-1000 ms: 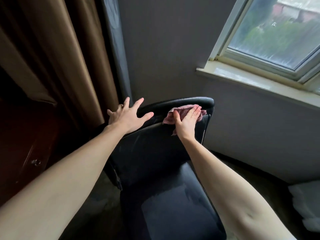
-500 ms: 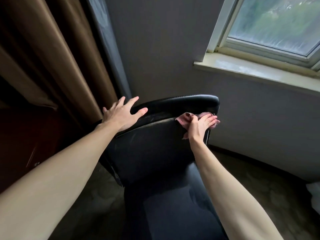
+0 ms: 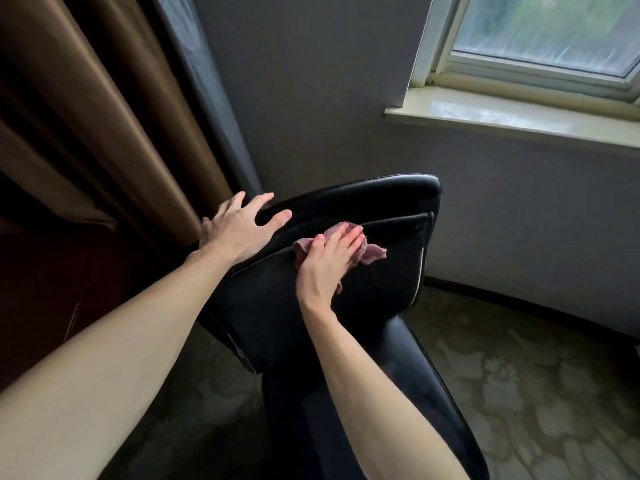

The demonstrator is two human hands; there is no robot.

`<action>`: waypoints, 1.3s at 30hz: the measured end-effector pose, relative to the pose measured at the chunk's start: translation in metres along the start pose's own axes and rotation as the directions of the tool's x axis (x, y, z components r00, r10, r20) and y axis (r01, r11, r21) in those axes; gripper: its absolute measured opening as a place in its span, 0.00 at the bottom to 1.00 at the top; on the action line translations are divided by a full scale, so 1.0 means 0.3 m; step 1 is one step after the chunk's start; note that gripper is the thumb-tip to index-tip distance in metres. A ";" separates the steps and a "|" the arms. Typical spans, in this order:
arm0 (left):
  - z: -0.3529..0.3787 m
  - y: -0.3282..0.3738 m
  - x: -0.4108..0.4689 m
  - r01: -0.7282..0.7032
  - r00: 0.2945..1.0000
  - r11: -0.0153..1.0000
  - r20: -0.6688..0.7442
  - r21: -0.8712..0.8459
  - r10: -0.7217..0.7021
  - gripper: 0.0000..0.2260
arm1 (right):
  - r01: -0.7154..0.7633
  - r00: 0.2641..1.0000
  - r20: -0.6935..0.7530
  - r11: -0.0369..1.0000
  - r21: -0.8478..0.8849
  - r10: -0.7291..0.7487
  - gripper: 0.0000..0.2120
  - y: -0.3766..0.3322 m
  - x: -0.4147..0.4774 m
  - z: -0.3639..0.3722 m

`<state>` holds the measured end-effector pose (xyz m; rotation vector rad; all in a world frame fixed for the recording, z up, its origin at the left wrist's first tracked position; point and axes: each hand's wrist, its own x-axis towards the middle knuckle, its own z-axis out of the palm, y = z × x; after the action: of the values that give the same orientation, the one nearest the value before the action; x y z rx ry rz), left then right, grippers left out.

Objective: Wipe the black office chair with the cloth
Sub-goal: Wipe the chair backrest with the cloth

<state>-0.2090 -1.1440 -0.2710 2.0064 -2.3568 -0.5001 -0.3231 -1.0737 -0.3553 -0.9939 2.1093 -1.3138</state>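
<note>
Two hands are on the black office chair (image 3: 412,368), which stands close to the wall (image 3: 311,98) under the window (image 3: 540,29), with its backrest (image 3: 381,299) towards the person. The left hand (image 3: 239,230) rests on the top left corner of the backrest with its fingers (image 3: 265,199) straight and spread; I judge that it steadies the chair. The right hand (image 3: 325,268) presses the pink cloth (image 3: 374,253) against the upper backrest, just below the top seam, with its fingers (image 3: 348,237) straight and close together. The cloth lies under these fingers and the palm, and a loose part sticks out to the right. To wipe well, press evenly with the flat hand, overlap the strokes along the seam, and let the left hand stop the chair from turning.
</note>
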 end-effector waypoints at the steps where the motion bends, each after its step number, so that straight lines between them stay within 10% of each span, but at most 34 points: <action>1: -0.003 0.001 -0.004 -0.006 1.000 1.000 0.003 0.001 0.006 0.31 | 0.001 1.000 0.018 1.000 0.017 -0.001 0.30 0.005 -0.002 -0.007; 16: -0.005 0.030 0.022 -0.044 0.998 0.999 0.036 0.002 0.044 0.30 | -0.228 0.945 -0.248 0.973 -0.043 0.211 0.29 0.043 0.247 -0.146; 29: -0.023 0.022 0.003 -0.079 0.995 0.996 0.062 -0.029 0.081 0.28 | 0.190 0.973 0.143 0.981 -0.040 -0.183 0.30 0.025 -0.103 0.051; 39: -0.020 0.016 -0.005 -0.076 0.993 0.997 0.086 -0.018 0.077 0.27 | -0.152 0.959 -0.246 0.988 -0.022 0.142 0.31 0.063 0.216 -0.122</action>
<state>-0.2121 -1.1435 -0.2637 1.9177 -2.4608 -0.6121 -0.3960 -1.0977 -0.3569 -0.7034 2.3508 -1.3815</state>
